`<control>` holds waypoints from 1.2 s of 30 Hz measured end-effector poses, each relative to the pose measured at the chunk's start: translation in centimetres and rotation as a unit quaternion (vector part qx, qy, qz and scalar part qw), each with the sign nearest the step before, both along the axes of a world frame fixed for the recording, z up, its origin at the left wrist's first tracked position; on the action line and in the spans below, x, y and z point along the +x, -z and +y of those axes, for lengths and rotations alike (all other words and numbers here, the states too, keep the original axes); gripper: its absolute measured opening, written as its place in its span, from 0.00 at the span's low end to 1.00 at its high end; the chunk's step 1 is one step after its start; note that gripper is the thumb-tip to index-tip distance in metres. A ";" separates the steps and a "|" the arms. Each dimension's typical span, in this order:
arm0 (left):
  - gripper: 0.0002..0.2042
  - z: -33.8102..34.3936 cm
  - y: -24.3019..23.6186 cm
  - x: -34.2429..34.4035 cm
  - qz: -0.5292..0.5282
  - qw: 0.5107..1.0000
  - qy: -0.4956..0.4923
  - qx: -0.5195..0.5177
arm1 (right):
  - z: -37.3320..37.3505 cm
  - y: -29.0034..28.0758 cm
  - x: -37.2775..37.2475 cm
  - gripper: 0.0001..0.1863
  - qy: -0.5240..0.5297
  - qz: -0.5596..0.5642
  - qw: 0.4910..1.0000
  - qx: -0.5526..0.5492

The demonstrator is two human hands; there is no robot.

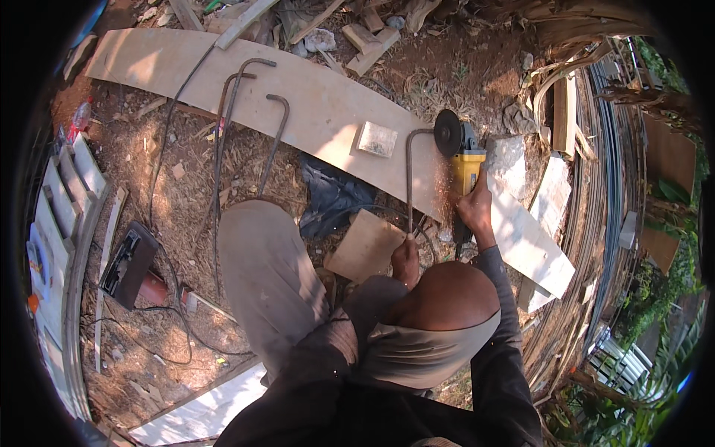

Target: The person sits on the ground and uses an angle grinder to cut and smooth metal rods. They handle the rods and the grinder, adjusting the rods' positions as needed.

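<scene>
My right hand (pixel 477 207) is closed around a yellow angle grinder (pixel 467 170) with a dark round disc (pixel 448 133). The disc meets the bent end of a steel rod (pixel 409 179), and orange sparks (pixel 447 186) spray down from there toward me. Wrapped round the rod's lower part is my left hand (pixel 406 262), close to my bare knee. Beneath the rod lies a long plywood sheet (pixel 305 93), with a small wooden block (pixel 377 139) on it. Several more hook-ended rods (pixel 280 123) rest across the sheet to the left.
A square board (pixel 365 246) and black plastic sheeting (pixel 335 195) lie before my knees. On the left are a dark boxy tool (pixel 130 264), a trailing cable (pixel 154 175) and stacked planks (pixel 67 201). Pale slabs (pixel 532 242) and long stacked strips (pixel 596 194) line the right.
</scene>
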State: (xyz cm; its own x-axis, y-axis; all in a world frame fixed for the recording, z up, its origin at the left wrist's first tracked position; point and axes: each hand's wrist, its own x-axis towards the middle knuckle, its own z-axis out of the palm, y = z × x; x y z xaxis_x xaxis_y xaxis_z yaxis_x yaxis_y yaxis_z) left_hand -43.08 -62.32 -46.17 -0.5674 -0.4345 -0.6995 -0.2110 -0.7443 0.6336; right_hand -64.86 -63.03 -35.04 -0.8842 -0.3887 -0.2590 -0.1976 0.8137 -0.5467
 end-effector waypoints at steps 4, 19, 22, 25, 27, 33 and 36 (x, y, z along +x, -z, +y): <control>0.26 0.2 0.3 0.0 -0.012 1.000 0.004 -0.026 | -1.2 -1.4 0.1 0.41 0.009 -0.004 1.000 0.006; 0.26 -0.2 0.0 -0.3 -0.037 0.999 0.028 -0.019 | 0.3 0.0 -0.4 0.45 -0.019 0.004 0.999 -0.051; 0.27 -0.1 0.2 -0.4 -0.038 0.999 0.032 -0.012 | 0.2 -0.3 -0.4 0.47 -0.009 -0.005 0.999 -0.034; 0.27 0.0 0.4 -0.4 -0.049 0.997 0.043 -0.038 | -0.1 -0.7 -0.3 0.48 -0.013 0.002 1.000 -0.008; 0.27 0.0 0.3 -0.4 -0.046 0.997 0.046 -0.047 | -0.3 -0.9 -0.3 0.49 -0.026 0.019 0.999 0.013; 0.27 -0.1 0.1 -0.4 -0.043 0.996 0.048 -0.068 | -0.5 -1.3 -0.4 0.51 -0.004 -0.012 0.999 0.046; 0.27 0.2 0.3 -0.5 -0.054 0.995 0.041 -0.071 | -0.8 -1.6 -0.4 0.51 -0.004 -0.019 1.000 0.013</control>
